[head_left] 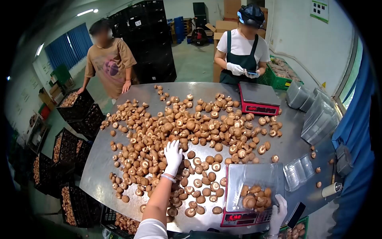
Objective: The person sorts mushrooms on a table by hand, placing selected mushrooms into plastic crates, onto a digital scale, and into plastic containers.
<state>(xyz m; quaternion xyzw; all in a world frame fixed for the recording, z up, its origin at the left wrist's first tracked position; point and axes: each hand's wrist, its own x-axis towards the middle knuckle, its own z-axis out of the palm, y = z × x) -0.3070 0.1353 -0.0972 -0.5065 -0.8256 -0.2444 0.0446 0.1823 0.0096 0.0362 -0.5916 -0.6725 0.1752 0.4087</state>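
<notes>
My left hand (173,158), in a white glove, reaches into the heap of brown shiitake mushrooms (191,125), its fingers spread on the nearest caps. On the red scale (238,218) in front of me sits a clear plastic tray (234,199) with several mushrooms (256,198) in its right part. The scale's red digits seem to read 0.160. Beside the right edge of this scale is my right hand (278,211), also gloved, with fingers apart and nothing visible in them.
Across the steel table (99,167) stands a second red scale (259,99). Stacked clear trays (320,119) and an open clear box (298,172) lie at right. A phone (295,215) is near the front edge. Two people stand opposite; black crates (77,105) hold mushrooms at left.
</notes>
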